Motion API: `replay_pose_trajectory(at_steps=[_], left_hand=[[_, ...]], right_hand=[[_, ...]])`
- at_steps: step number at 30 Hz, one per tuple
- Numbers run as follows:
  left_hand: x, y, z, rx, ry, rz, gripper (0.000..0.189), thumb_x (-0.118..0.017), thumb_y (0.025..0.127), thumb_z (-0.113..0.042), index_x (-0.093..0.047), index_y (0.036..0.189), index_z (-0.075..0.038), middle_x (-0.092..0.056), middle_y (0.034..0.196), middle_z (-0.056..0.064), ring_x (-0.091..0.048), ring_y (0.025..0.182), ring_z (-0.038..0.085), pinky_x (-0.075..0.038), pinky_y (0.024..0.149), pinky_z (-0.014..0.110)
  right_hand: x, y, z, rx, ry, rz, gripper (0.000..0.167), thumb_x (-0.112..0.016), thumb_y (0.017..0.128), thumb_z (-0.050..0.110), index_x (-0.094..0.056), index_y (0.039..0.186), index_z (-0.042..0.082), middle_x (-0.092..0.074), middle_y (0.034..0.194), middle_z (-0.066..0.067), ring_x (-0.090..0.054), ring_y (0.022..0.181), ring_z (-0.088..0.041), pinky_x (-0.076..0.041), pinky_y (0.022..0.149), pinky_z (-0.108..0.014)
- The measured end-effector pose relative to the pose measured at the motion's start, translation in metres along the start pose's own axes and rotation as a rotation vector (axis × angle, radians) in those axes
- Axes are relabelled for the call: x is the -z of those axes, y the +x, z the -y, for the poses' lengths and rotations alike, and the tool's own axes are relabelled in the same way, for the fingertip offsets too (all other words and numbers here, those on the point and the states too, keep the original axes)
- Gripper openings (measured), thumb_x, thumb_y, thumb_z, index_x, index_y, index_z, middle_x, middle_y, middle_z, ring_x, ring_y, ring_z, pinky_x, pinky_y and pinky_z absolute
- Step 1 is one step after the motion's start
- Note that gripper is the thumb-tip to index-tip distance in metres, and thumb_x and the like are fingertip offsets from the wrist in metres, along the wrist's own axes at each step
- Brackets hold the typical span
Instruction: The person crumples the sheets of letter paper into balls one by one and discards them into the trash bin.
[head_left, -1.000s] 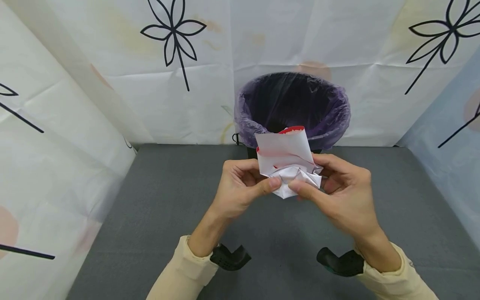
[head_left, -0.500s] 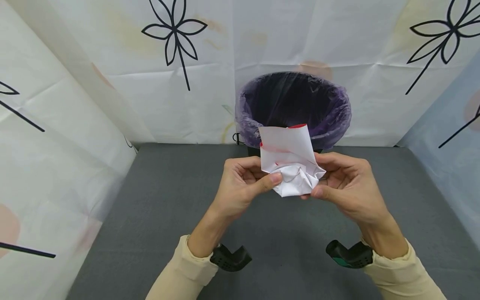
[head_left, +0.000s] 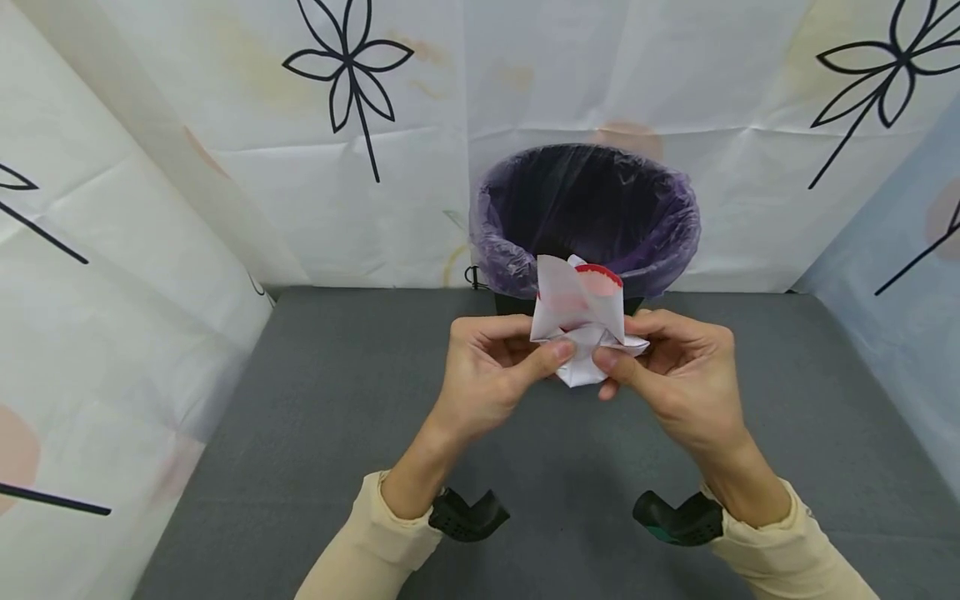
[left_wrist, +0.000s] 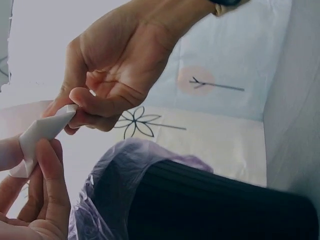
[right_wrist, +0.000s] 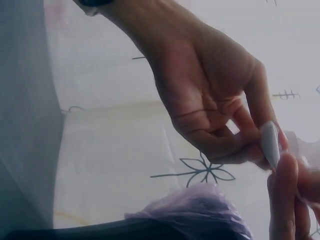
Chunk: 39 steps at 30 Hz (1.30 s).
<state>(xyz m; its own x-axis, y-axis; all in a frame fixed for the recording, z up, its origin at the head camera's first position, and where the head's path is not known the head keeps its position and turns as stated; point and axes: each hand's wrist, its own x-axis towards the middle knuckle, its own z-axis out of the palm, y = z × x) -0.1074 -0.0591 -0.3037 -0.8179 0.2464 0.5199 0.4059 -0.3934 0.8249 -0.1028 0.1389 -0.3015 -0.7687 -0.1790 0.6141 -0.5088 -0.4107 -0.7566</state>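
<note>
Between both hands is a sheet of white paper (head_left: 573, 304) with red markings, its lower part creased and folded in. My left hand (head_left: 491, 375) pinches its left side, thumb on the near face and fingers behind. On the other side my right hand (head_left: 678, 379) pinches the lower right part, thumb close to the left thumb. In the left wrist view the folded paper (left_wrist: 45, 132) shows edge-on between the two hands. A small white edge of the paper (right_wrist: 270, 145) shows between the fingertips in the right wrist view.
Behind the hands stands a black bin with a purple plastic liner (head_left: 498, 242), its mouth open upward. A grey table (head_left: 337, 400) lies below. White curtain-like walls (head_left: 247, 100) with black flower drawings enclose the back and sides.
The paper's upper flap has become narrower, and its red-edged part shows more. My right thumb has moved from the lower right edge inward onto the paper, nearer the left thumb.
</note>
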Motion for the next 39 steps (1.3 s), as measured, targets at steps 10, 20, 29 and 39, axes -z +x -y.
replay_pose_trajectory(at_steps=[10,20,29,39], left_hand=[[-0.005,-0.003,-0.010,-0.146,0.403,0.132,0.061,-0.073,0.089,0.008,-0.049,0.145,0.008,-0.063,0.114,0.017,-0.064,0.103,0.019,-0.058,0.086,0.034],[0.004,0.000,-0.008,-0.332,0.602,0.170,0.067,-0.086,0.075,0.003,-0.058,0.136,0.010,-0.064,0.099,0.011,-0.064,0.084,0.013,-0.057,0.077,0.026],[0.005,-0.001,0.000,-0.357,0.531,0.097,0.052,-0.066,0.095,-0.031,-0.066,0.124,0.012,-0.067,0.096,0.013,-0.064,0.077,0.013,-0.057,0.070,0.028],[0.002,0.002,0.006,-0.341,0.383,0.023,0.048,-0.065,0.098,-0.033,-0.072,0.108,0.013,-0.067,0.082,0.013,-0.058,0.065,0.014,-0.053,0.058,0.030]], right_hand=[[-0.006,0.002,-0.004,0.023,-0.094,-0.108,0.024,-0.078,0.083,-0.012,-0.067,0.100,-0.024,-0.071,0.084,-0.018,-0.065,0.056,-0.021,-0.056,0.050,-0.028],[-0.007,-0.001,0.003,0.029,-0.208,-0.043,0.023,-0.069,0.088,-0.017,-0.067,0.110,-0.021,-0.063,0.079,-0.014,-0.064,0.055,-0.020,-0.055,0.052,-0.027],[0.000,-0.002,0.005,0.106,-0.273,0.120,0.061,-0.085,0.081,0.009,-0.058,0.127,-0.020,-0.064,0.101,-0.015,-0.064,0.086,-0.019,-0.058,0.072,-0.024],[-0.005,-0.003,-0.009,0.361,-0.443,-0.028,0.052,-0.088,0.077,0.026,-0.072,0.099,-0.018,-0.066,0.077,-0.011,-0.058,0.066,-0.006,-0.051,0.062,-0.010]])
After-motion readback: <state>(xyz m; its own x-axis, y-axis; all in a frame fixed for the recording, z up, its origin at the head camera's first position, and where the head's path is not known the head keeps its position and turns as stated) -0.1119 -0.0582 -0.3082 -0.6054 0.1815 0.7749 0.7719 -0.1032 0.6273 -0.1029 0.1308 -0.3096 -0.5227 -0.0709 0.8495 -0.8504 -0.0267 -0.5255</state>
